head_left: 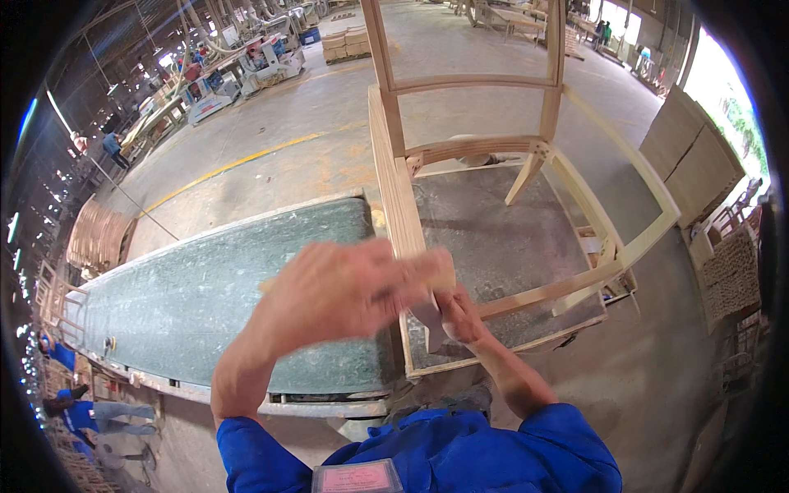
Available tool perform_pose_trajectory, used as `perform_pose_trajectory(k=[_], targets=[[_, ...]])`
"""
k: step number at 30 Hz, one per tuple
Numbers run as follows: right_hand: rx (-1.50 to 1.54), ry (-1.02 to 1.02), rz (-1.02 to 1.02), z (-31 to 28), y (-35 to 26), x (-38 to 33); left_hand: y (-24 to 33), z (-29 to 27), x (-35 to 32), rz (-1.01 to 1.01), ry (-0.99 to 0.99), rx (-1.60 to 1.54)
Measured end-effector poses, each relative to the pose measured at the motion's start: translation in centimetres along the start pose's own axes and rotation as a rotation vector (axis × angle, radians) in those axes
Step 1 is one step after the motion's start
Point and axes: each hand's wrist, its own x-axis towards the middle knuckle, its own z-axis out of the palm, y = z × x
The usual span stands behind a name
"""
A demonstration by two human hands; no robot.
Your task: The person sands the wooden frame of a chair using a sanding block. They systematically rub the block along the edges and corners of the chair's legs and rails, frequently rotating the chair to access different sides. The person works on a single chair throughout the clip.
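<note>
A bare wooden chair frame [394,193], with a tall back and curved armrest, stands on a low, grey-topped work stand [493,226]. My left hand [333,287], blurred by motion, is closed over the near left corner of the frame. A small pale bit shows past its edge; what it holds is hidden. Just to its right, my right hand [462,316] is wrapped around the frame beside the near left corner, below the fingers of the left. A short leg end hangs below this corner.
A long, scuffed green-topped table [238,287] adjoins the stand on the left. Stacked curved wooden parts [99,234] stand beyond it. Other people [99,415] are at lower left. Machines [263,62] line the far left; cardboard sheets [690,156] lean at right.
</note>
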Motion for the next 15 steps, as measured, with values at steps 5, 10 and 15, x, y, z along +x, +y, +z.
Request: perform_pose_trajectory(k=[5, 10, 15], targets=[[0.01, 0.002, 0.08, -0.2, -0.5, 0.3, -0.6, 0.7, 0.6, -0.035, 0.051, 0.092], [0.018, -0.031, 0.093, -0.3, -0.5, -0.2, -1.9, 0.3, 1.6, -0.095, 0.087, -0.081], [0.009, -0.003, 0.077, -1.3, -0.9, -0.2, 3.1, -1.0, 0.2, 0.047, -0.042, -0.011]])
